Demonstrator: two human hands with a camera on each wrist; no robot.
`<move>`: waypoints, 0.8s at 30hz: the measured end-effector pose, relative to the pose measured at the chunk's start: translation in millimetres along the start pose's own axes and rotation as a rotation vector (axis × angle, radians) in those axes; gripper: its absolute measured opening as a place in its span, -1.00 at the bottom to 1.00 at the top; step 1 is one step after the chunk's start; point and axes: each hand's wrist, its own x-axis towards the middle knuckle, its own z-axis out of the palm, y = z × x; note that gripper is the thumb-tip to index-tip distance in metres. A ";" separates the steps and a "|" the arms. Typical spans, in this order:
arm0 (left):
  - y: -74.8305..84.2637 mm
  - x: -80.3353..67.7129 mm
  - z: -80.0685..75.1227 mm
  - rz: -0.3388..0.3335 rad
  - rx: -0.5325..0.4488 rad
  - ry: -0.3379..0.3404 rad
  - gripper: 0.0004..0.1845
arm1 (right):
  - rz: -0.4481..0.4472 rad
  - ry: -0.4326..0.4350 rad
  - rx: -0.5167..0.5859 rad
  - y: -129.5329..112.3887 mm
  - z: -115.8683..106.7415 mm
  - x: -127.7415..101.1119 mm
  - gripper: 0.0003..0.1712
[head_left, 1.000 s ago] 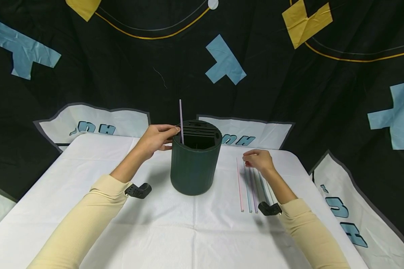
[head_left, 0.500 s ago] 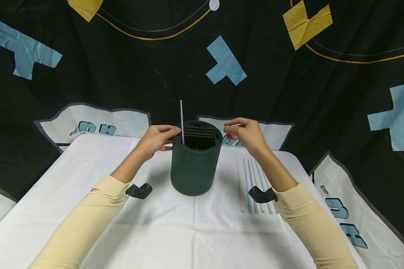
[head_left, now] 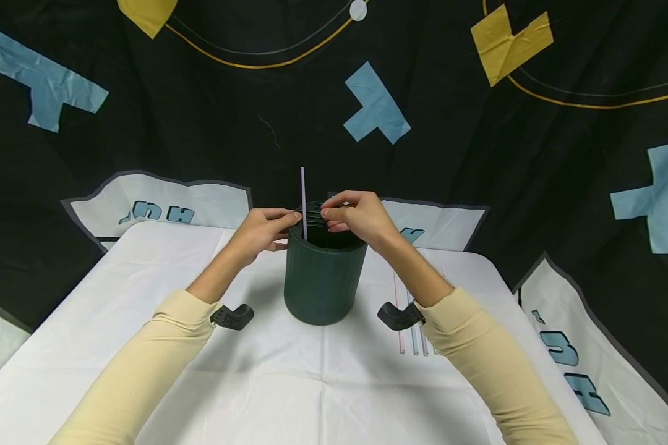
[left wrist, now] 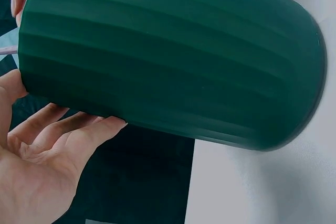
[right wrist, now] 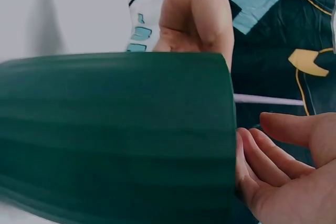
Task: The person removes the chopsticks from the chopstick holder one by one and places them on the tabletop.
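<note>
A dark green ribbed cylindrical holder point(head_left: 324, 284) with a slotted top stands upright on the table. My left hand point(head_left: 260, 232) holds it at the left of the rim, thumb on top and fingers against the outer wall point(left wrist: 157, 61). Beside that thumb, a lilac straw point(head_left: 303, 193) sticks up out of the opening. My right hand point(head_left: 360, 216) reaches over the holder from the right, fingers bent down at the slotted top. In the right wrist view its thumb point(right wrist: 286, 128) stands apart from the other fingers, with nothing seen between them.
Several thin coloured straws lie side by side on the white cloth to the right, among them a pink straw point(head_left: 400, 340); my right forearm partly covers them. The white-covered table point(head_left: 267, 383) ends at a black curtain point(head_left: 211, 123) with tape patches.
My right hand has risen from the straws at the right and moved left to the top of the holder. The left hand, holder and upright lilac straw have stayed in place.
</note>
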 end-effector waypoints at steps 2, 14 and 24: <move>0.2 0.1 0.2 -0.002 0.000 -0.001 -0.56 | -0.004 -0.012 -0.004 -0.3 5.5 1.3 -0.76; 0.1 -1.6 0.1 0.004 0.002 -0.008 -0.57 | -0.014 -0.012 -0.109 1.0 27.3 8.8 -0.81; -0.7 -0.1 -0.2 0.008 -0.011 -0.010 -0.55 | -0.060 0.042 -0.144 5.2 32.2 7.8 -0.87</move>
